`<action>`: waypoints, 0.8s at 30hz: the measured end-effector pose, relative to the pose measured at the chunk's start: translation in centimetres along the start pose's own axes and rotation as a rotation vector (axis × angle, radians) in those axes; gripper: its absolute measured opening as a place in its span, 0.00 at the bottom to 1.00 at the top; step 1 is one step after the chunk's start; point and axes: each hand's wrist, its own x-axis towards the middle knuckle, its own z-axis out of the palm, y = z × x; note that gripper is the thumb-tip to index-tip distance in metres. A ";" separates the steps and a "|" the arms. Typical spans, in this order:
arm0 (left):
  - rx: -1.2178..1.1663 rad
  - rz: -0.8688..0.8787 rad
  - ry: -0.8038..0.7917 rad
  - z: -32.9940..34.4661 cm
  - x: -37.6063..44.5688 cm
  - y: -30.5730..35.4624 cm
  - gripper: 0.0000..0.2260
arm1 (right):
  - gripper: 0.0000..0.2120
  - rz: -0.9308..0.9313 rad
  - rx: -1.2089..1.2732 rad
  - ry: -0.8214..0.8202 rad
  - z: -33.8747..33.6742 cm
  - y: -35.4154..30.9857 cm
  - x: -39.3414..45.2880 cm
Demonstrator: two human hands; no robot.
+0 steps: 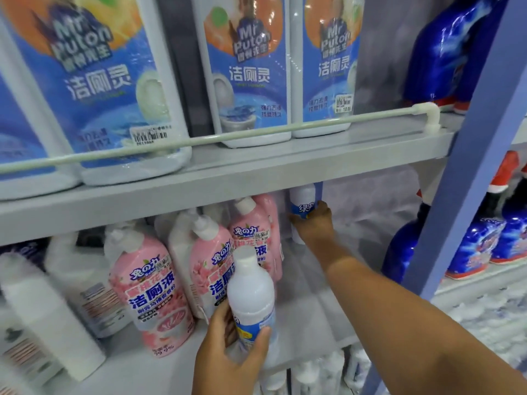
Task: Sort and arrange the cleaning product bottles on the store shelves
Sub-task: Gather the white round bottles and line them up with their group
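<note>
My left hand (pixel 231 352) grips a white bottle (pixel 251 297) with a blue and yellow label, held upright at the front edge of the middle shelf (pixel 308 317). My right hand (pixel 315 223) reaches deep into the same shelf and holds a second white bottle (pixel 302 201) with a blue label, upright near the back; its top is hidden behind the upper shelf. Pink toilet-cleaner bottles (pixel 151 292) stand in rows just left of both hands.
Large blue-labelled bottles (pixel 245 69) stand on the upper shelf (pixel 256 166) behind a white rail. White bottles (pixel 48 315) stand at the far left. Dark blue bottles (pixel 482 246) sit beyond a blue upright post (pixel 462 178). More white bottles (pixel 322 372) show below.
</note>
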 end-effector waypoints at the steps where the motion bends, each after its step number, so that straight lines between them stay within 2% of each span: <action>1: 0.004 -0.004 0.002 0.1 0.1 0.0 0.35 | 0.27 0.000 -0.012 -0.005 0.0 -0.2 0.3; 6: -0.055 -0.101 0.016 0.8 0.3 0.1 0.39 | 0.21 0.012 -0.079 -0.077 -1.8 -1.7 -0.7; 11: -0.079 -0.069 0.065 1.2 0.1 -0.4 0.35 | 0.13 -0.025 -0.051 -0.054 -5.9 -2.0 -7.6; 18: -0.079 -0.049 0.021 0.1 -0.3 0.3 0.32 | 0.20 -0.071 -0.048 -0.186 -12.5 -2.1 -19.6; 24: -0.026 -0.025 -0.031 -0.4 -0.5 0.9 0.28 | 0.21 -0.093 -0.057 -0.225 -13.5 -0.7 -22.8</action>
